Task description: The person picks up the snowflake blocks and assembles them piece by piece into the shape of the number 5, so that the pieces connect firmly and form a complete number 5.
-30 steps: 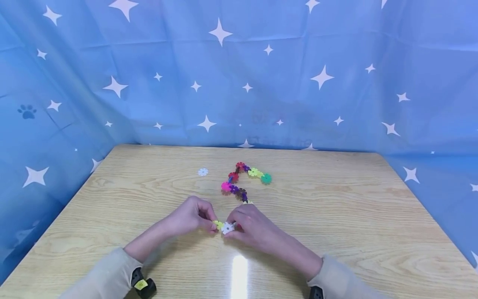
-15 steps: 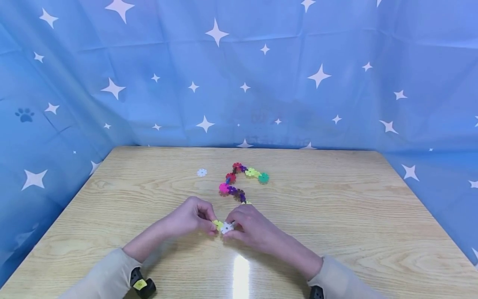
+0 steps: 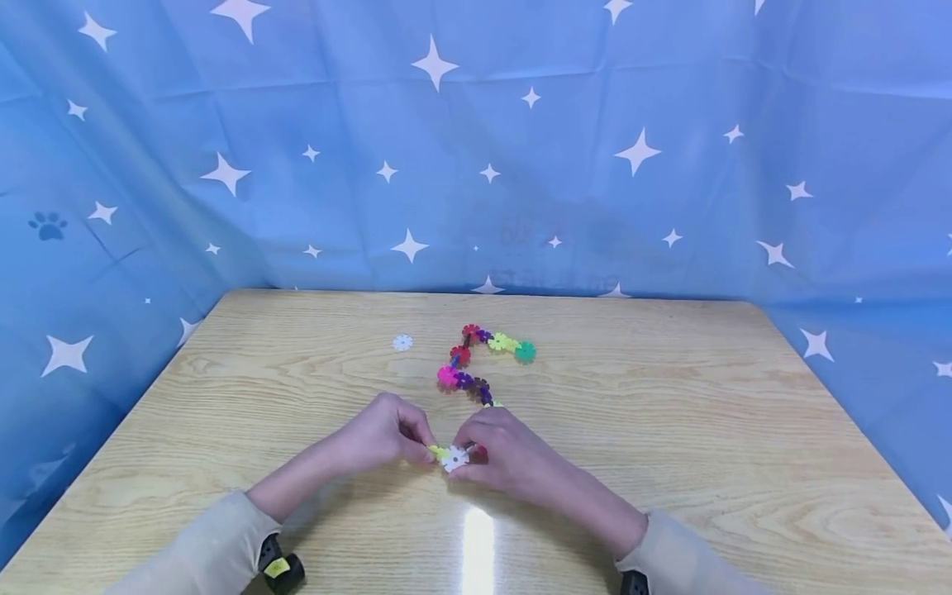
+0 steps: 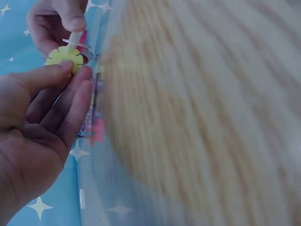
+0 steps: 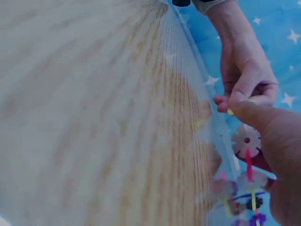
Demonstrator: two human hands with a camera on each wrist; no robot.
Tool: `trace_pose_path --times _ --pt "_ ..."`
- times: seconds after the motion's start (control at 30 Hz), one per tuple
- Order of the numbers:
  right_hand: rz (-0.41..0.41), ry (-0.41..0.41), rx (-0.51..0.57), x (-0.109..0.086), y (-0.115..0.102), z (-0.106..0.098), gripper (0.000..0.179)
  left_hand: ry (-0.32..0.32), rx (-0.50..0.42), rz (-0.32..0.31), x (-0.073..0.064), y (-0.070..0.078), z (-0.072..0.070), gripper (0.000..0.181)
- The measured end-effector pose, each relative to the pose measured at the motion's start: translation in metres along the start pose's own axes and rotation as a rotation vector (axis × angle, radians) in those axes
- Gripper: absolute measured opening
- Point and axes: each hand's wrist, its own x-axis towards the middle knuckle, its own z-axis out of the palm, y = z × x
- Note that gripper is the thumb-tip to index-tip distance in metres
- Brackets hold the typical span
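Observation:
My left hand (image 3: 383,431) pinches a yellow notched plastic snowflake disc (image 4: 62,55) between thumb and fingertips. Facing it, my right hand (image 3: 513,453) grips a white snowflake disc (image 3: 455,459) whose edge meets the yellow one. A pink-red disc (image 5: 249,165) stands slotted edge-on into a white disc (image 5: 247,140) in the right wrist view, partly behind the right fingers. From beyond the right hand a chain of joined discs winds away over the table, through a magenta disc (image 3: 448,376) and red ones to a green disc (image 3: 525,352) at its end.
A single white disc (image 3: 402,342) lies loose left of the chain. The wooden table (image 3: 706,430) reaches back to a blue star-printed cloth (image 3: 335,207) that hangs behind it and at the sides. A bright reflection lies in front of the hands.
The yellow disc has tilted to a thinner profile, and the white disc has shifted slightly with the right fingers. Both hands keep their hold, and the far part of the chain lies much as before.

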Motion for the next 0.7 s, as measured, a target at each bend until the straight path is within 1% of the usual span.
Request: trace_pose_path --times 0.03,0.13,0.27,0.4,0.5,0.57,0.6,0.63,0.67,0.7 --pt "0.008 0.009 0.012 0.0 -0.001 0.0 0.03 0.008 0.012 -0.001 0.0 0.0 0.0 0.008" --pt "0.017 0.047 0.059 0.0 -0.002 0.0 0.029 0.025 0.008 0.0 0.001 0.0 0.001 0.007" --pt "0.005 0.103 0.098 0.0 -0.003 0.003 0.023 0.036 -0.01 0.005 0.002 -0.002 0.003 0.007" --pt "-0.059 0.162 0.069 -0.001 -0.002 0.009 0.016 0.044 -0.033 -0.018 0.004 -0.003 0.007 0.008" --pt "-0.107 0.19 0.043 0.0 0.0 0.011 0.013 0.026 -0.045 -0.036 0.006 -0.003 0.007 0.009" --pt "-0.11 0.196 0.034 0.0 0.0 0.01 0.013 0.011 -0.046 -0.047 0.008 -0.003 0.002 0.011" --pt "-0.104 0.193 0.034 0.0 0.001 0.009 0.013 0.013 -0.052 -0.051 0.011 -0.003 -0.003 0.012" --pt "-0.095 0.187 0.031 0.0 0.001 0.008 0.012 0.024 -0.052 -0.058 0.013 -0.004 -0.009 0.014" --pt "-0.085 0.18 0.031 0.001 0.001 0.007 0.012 0.048 -0.046 -0.062 0.017 -0.005 -0.016 0.016" --pt "-0.077 0.173 0.031 0.001 0.001 0.006 0.011 0.088 -0.029 -0.066 0.021 -0.007 -0.024 0.018"
